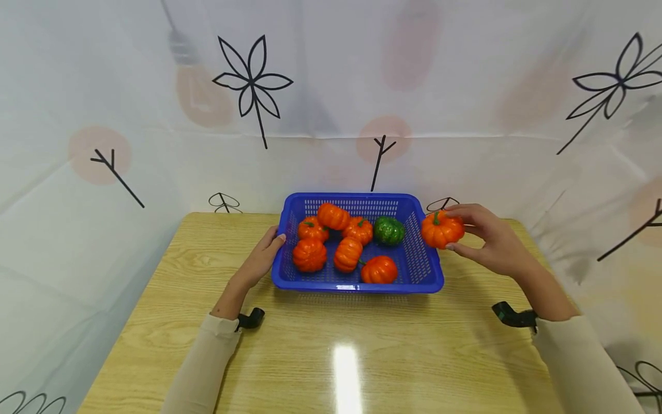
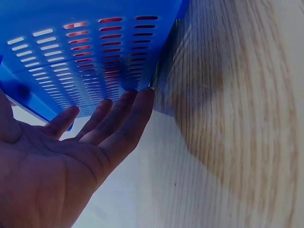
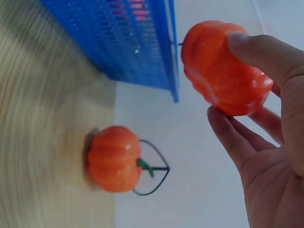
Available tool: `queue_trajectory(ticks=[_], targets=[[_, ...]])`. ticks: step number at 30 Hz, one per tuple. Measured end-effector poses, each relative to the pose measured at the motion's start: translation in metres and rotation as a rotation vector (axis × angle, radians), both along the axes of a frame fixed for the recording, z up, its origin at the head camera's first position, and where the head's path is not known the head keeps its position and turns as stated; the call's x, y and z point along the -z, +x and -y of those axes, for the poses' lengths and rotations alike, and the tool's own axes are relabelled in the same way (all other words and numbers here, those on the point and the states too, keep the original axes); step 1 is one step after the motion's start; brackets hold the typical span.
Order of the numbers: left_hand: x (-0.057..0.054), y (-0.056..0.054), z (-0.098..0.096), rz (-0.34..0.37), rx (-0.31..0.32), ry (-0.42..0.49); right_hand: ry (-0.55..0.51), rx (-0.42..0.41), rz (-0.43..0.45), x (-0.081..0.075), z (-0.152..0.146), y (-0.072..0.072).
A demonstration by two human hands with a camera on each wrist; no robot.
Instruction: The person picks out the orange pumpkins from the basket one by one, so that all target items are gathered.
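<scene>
A blue plastic basket [image 1: 315, 286] stands on the table, holding several small orange pumpkins [image 1: 310, 255] and one dark green pumpkin [image 1: 389, 231]. At its left end, my left hand [image 1: 261, 256] grips the basket, thumb over the rim and fingers against the slotted outer wall [image 2: 90, 52]. My right hand [image 1: 491, 240] pinches an orange pumpkin [image 1: 441, 231] between thumb and fingers, held up just outside the right rim, green stem showing. Below it in the right wrist view, another orange pumpkin [image 3: 114, 159] sits on the table beside the basket.
The wooden table [image 1: 289, 356] spreads in front of the basket, with a bright light reflection on it. Close behind the basket hangs a pale cloth [image 1: 320, 161] with leaf and twig drawings. Black wrist mounts [image 1: 251, 318] are on both forearms.
</scene>
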State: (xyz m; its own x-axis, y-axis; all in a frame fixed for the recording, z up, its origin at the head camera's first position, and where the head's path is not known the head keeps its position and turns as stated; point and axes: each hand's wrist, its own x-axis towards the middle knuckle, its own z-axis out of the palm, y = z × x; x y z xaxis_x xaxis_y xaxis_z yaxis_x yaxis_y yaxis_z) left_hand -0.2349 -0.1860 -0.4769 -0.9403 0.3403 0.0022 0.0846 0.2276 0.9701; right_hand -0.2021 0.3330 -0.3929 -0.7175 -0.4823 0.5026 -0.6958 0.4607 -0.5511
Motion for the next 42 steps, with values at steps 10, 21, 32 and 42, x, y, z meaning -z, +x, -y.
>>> queue_trajectory(ticks=[10, 21, 32, 42], targets=[[0.002, -0.001, 0.0, -0.004, -0.01, -0.011, -0.049, 0.169, 0.029, 0.017, -0.024, -0.007], [0.003, -0.001, 0.0, 0.01, -0.005, 0.009, -0.156, 0.372, 0.153, 0.041, -0.047, -0.01], [0.001, 0.0, 0.0, 0.006, -0.004, 0.01, -0.119, 0.559, 0.286, 0.058, -0.067, -0.017], [0.001, 0.0, 0.0, -0.007, 0.002, 0.012, -0.051, 0.645, 0.302, 0.074, -0.08, -0.031]])
